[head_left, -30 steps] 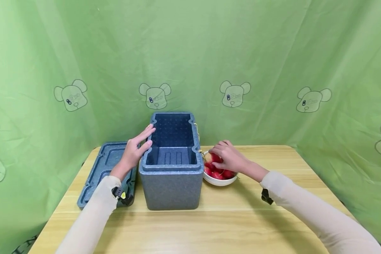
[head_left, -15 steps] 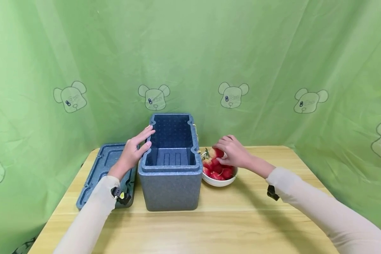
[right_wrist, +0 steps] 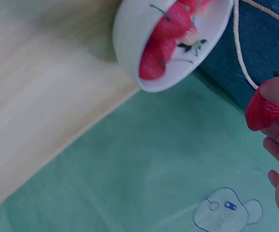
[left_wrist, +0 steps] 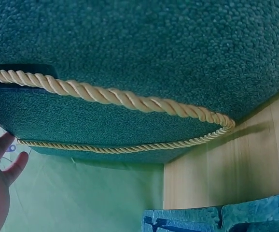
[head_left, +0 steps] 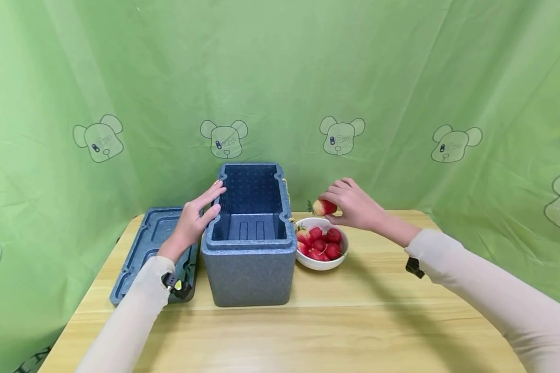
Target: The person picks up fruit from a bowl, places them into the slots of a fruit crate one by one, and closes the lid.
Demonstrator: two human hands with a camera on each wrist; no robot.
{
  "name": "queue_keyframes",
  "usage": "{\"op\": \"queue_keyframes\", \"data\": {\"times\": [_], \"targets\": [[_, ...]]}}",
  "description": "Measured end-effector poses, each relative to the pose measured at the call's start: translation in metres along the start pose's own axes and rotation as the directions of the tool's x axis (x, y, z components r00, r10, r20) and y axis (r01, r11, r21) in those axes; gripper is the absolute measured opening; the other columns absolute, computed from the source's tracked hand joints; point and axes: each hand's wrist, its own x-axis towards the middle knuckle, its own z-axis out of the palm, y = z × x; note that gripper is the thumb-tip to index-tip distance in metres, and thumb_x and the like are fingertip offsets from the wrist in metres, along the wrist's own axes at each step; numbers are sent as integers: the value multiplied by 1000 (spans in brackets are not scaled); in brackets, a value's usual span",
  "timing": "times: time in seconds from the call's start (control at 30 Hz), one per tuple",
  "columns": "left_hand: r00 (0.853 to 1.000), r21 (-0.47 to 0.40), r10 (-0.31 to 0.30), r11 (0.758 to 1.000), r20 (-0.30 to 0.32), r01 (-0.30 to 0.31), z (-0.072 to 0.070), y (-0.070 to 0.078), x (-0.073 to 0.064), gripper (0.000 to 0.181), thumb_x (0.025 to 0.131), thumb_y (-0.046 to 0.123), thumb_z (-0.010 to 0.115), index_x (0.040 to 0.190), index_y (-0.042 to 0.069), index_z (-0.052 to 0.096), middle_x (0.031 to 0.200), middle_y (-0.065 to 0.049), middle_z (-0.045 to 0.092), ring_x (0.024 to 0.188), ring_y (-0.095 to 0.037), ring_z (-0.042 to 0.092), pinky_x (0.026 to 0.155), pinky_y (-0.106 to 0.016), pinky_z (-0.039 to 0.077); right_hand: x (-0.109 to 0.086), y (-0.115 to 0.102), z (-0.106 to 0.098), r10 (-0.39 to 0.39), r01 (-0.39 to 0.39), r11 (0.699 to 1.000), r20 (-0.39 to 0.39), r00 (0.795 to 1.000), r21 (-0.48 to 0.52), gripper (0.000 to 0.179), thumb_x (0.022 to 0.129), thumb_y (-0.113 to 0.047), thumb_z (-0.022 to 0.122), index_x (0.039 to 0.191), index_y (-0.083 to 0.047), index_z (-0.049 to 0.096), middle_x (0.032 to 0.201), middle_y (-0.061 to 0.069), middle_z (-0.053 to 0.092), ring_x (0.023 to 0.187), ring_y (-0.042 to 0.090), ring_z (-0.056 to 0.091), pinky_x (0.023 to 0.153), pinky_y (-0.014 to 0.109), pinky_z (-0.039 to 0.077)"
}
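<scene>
A strawberry with green leaves is pinched between the thumb and fingers of my right hand, above the bowl's far side. In the right wrist view the same strawberry shows its red tip. Below it, a white bowl holds several red fruits, strawberries and what look like cherries. My left hand rests on the left rim of a blue-grey foam box, fingers extended. The box has no lid on, and its visible floor is bare.
A matching lid lies on the wooden table, left of the box. Twisted yellow rope runs along the box's side. A green curtain with bear-head drawings hangs behind the table.
My right hand has lifted the strawberry up out of the bowl, uncovering the fruits below. My left hand has stayed on the box rim.
</scene>
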Motion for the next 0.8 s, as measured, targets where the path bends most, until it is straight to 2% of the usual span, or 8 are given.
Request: {"op": "queue_keyframes", "data": {"times": [0.17, 0.43, 0.63, 0.8], "targets": [[1000, -5, 1, 1000, -5, -1, 1, 0, 0, 50, 103, 27, 50, 149, 11, 53, 162, -7, 41, 151, -29, 39, 122, -54, 33, 17, 5, -18, -8, 8, 1000, -27, 1000, -20, 40, 68, -10, 89, 103, 0, 74, 93, 12, 73, 91, 31, 62, 94, 54, 47], [1000, -14, -2, 1000, -24, 2, 2, -2, -1, 50, 102, 27, 49, 149, 11, 54, 162, -8, 42, 150, -28, 40, 121, -54, 34, 58, 1, -43, -15, 14, 1000, -64, 998, -14, 38, 74, -14, 85, 107, -1, 73, 96, 12, 73, 94, 31, 60, 93, 52, 46], [999, -7, -4, 1000, -36, 4, 2, -3, -4, 49, 102, 27, 50, 149, 12, 55, 161, -7, 43, 149, -29, 41, 120, -56, 36, 88, -15, -50, 9, -6, 999, -70, 998, 39, 36, 78, -18, 83, 109, -3, 72, 96, 10, 72, 96, 29, 59, 96, 52, 43], [999, -2, 3, 1000, -54, -3, 3, -5, -5, 48, 102, 25, 50, 148, 14, 56, 161, -5, 44, 149, -28, 42, 120, -54, 36, 109, -27, -47, 9, -4, 999, -93, 996, 50, 37, 79, -21, 82, 110, -5, 72, 96, 8, 72, 97, 29, 59, 101, 51, 42]]}}
